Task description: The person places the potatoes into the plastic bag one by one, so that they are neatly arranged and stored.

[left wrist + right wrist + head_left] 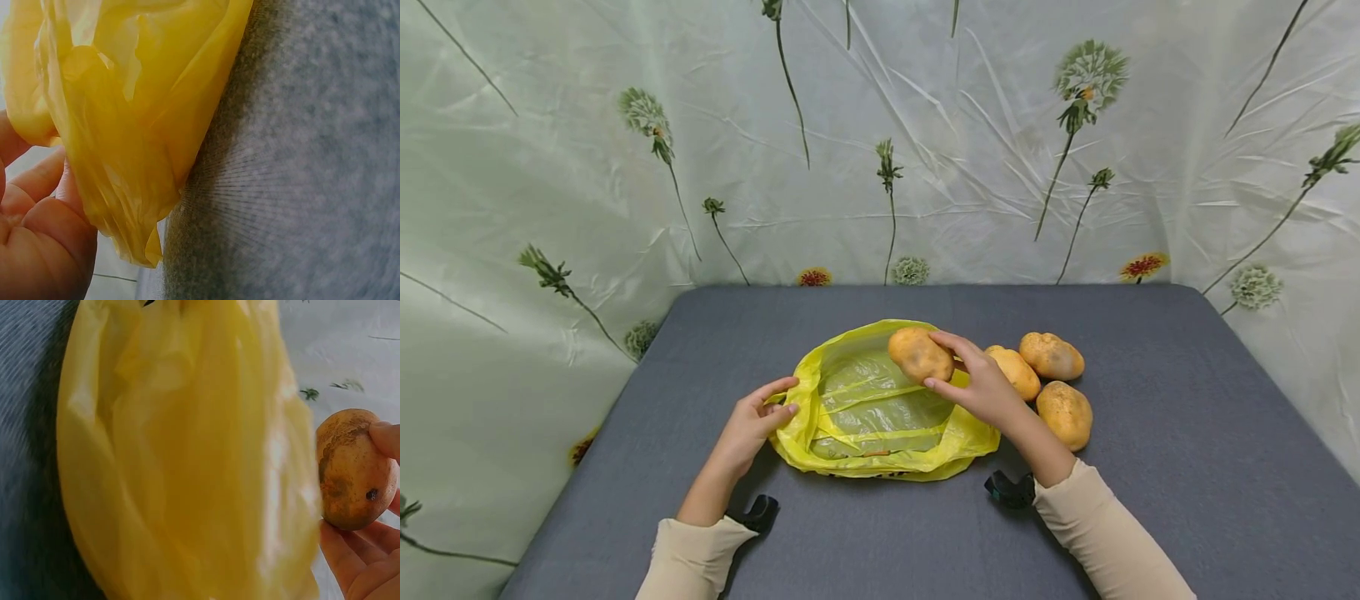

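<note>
- Up it was, in the right hand (973, 379): a tan, rounded potato (921, 356) with a lumpy, earthy skin, gripped between thumb and fingers.
- The right wrist view caught its rough brown patches and one dark pit, thumb pressed on the skin.
- And where was it? Right at the fingertips, over the far right part of the mouth of a crinkled, translucent yellow plastic bag (880, 408); whether potato and film touched could not be told.
- Over on the other side, the left hand (756, 417) pinched the bag's left rim, thin film bunching in soft folds beside the fingers.
- The bag's mouth gaped in a wide oval, its rim wrinkled, its walls glossy.
- Three more tan, lumpy potatoes (1065, 415) sat clustered beyond the right wrist, to the right of the bag.
- Under it all lay a grey, fabric-textured tabletop (1165, 467); behind hung a shiny, creased sheet (977, 167) printed with flowers.
</note>
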{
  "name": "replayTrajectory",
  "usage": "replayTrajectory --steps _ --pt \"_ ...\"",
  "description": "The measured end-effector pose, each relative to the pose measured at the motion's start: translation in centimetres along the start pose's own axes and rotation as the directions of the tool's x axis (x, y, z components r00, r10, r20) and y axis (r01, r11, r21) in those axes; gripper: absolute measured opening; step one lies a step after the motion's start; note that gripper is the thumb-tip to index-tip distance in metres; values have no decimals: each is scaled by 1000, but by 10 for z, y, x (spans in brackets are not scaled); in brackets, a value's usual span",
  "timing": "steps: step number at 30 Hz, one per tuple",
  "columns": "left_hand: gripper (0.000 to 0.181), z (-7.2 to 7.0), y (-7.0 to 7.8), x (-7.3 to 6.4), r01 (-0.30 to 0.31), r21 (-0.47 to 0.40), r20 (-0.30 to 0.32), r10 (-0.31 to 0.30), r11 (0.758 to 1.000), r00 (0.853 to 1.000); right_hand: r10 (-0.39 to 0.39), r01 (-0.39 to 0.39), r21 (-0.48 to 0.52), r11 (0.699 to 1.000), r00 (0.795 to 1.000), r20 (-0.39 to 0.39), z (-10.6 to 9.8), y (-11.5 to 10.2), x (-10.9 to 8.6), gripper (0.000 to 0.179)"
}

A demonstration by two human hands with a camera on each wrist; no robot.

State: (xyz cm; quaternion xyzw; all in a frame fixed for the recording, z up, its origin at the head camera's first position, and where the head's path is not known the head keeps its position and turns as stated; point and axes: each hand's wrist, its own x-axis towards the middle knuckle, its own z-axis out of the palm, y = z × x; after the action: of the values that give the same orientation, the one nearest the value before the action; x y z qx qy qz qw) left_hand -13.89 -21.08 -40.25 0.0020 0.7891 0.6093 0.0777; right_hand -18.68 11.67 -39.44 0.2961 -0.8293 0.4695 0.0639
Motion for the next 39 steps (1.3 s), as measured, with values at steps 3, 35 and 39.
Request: replayTrajectory --steps 3,35,39 --pt "43 0 -1 0 -6 -4 -2 6 1000 1000 0 -1 7 1000 1000 10 7 0 4 59" --pt "45 -4 -30 14 -29 -6 -14 29 1000 999 169 -195 236 952 977 127 61 -24 38 54" --pt "44 -3 -28 13 -22 -7 -10 22 1000 1000 197 -223 253 941 972 125 68 -23 40 54"
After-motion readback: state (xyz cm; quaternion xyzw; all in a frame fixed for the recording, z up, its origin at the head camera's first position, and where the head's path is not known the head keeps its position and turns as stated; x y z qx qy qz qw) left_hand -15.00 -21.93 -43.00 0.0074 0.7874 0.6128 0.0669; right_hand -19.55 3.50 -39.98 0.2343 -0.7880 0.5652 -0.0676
